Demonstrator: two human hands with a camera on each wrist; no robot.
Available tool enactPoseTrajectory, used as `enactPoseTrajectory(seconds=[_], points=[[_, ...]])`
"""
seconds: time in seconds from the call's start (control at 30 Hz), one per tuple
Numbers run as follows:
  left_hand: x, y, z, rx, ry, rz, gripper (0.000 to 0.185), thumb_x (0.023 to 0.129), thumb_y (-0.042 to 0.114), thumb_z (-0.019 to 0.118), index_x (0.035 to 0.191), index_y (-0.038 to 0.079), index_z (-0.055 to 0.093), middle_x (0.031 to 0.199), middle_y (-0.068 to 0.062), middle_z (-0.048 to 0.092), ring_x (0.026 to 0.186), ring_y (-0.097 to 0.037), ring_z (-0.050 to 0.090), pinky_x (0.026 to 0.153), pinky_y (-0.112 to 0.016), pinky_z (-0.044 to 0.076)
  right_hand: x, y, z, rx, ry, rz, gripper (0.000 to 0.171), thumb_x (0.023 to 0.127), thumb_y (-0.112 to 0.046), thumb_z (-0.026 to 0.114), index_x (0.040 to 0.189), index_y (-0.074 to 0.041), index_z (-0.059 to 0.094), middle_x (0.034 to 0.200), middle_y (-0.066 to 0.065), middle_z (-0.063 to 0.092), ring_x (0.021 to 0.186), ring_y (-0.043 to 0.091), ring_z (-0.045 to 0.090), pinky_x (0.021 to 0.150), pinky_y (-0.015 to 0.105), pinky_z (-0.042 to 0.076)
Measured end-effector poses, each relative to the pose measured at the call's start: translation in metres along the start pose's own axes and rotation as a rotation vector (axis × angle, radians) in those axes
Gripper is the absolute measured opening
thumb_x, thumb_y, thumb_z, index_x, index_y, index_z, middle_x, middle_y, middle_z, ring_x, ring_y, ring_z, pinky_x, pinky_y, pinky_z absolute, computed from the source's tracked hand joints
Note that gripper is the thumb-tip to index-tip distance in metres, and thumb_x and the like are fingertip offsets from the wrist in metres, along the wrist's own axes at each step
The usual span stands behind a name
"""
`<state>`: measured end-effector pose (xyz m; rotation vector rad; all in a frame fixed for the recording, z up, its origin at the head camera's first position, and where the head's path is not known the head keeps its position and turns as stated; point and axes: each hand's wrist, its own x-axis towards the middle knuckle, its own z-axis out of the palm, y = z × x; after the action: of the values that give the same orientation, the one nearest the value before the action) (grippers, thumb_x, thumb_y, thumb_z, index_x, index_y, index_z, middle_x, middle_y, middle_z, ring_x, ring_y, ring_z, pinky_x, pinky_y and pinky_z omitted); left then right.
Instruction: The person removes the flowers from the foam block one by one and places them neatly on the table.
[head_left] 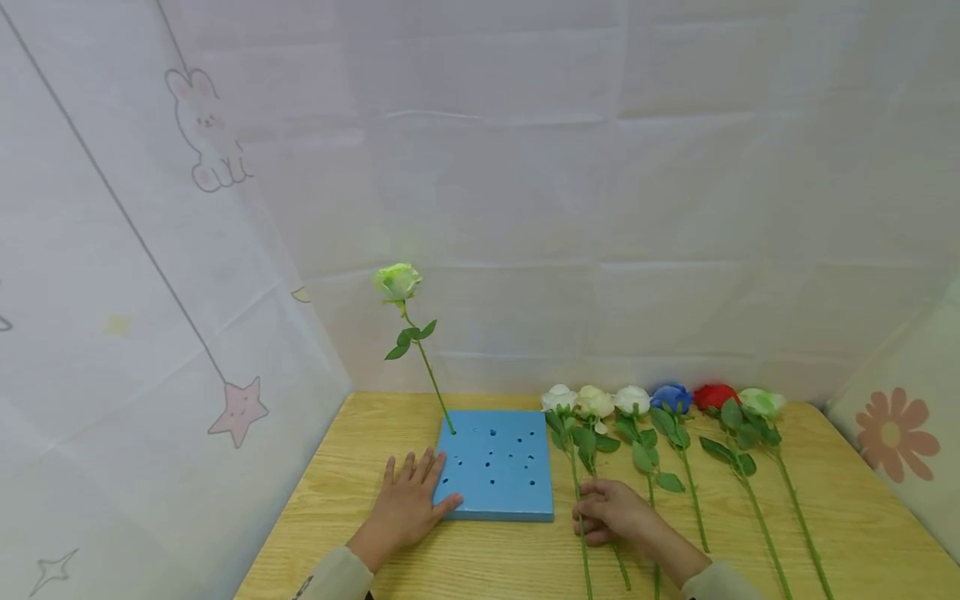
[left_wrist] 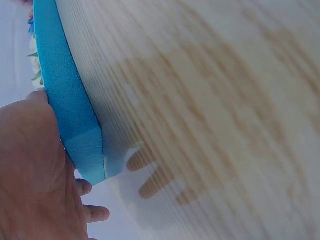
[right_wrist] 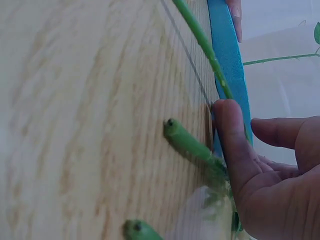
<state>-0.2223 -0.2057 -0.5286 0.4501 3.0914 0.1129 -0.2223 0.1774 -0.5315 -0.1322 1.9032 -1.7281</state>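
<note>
One wooden table (head_left: 825, 517), bearing all below. One blue foam block (head_left: 498, 467), holed, at centre, with green rose (head_left: 397, 283) upright in far-left hole. Six roses in a row to its right. Left hand (head_left: 408, 504) flat, fingers spread and relaxed, against block's left edge. Right hand (head_left: 611, 512) curled round white rose stem (head_left: 579, 500) lying just right of block.
</note>
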Motion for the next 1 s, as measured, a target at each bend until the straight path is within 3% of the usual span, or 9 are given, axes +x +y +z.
enactPoseTrajectory(seconds=[0.27,0.43,0.73,1.0], points=[[0.0,0.001,-0.002,-0.004,-0.002,-0.009,0.087,0.098,0.075,0.031,0.162,0.017,0.027,0.166,-0.013,0.026,0.149,-0.046,0.027,0.118,-0.069,0.01,-0.007,-0.013,-0.002,-0.096,0.064,0.018,0.055,0.101,-0.014,0.062,0.144,0.015,0.042,0.11,0.017,0.069,0.083,0.026,0.071,0.068,0.041,0.061],[-0.001,0.001,-0.002,-0.015,-0.006,-0.009,0.087,0.099,0.074,0.031,0.163,0.016,0.025,0.166,-0.013,0.026,0.15,-0.046,0.026,0.118,-0.069,0.009,-0.007,-0.023,-0.005,-0.144,0.085,-0.022,0.043,0.102,-0.014,0.061,0.134,0.013,0.053,0.105,0.021,0.067,0.08,0.028,0.069,0.067,0.042,0.058],[-0.001,0.001,-0.003,-0.013,-0.002,0.006,0.086,0.099,0.073,0.032,0.163,0.015,0.026,0.165,-0.014,0.027,0.149,-0.047,0.027,0.118,-0.069,0.01,0.002,-0.04,0.003,-0.277,0.117,-0.134,0.043,0.102,-0.019,0.063,0.134,0.008,0.057,0.109,0.019,0.067,0.091,0.031,0.069,0.077,0.046,0.059],[-0.001,0.0,-0.001,-0.006,-0.014,0.016,0.088,0.098,0.075,0.027,0.163,0.015,0.025,0.166,-0.014,0.027,0.149,-0.046,0.026,0.118,-0.069,0.011,0.016,-0.066,0.015,-0.288,0.076,-0.19,0.048,0.102,-0.021,0.064,0.14,0.006,0.052,0.118,0.016,0.062,0.101,0.031,0.068,0.087,0.048,0.057]])
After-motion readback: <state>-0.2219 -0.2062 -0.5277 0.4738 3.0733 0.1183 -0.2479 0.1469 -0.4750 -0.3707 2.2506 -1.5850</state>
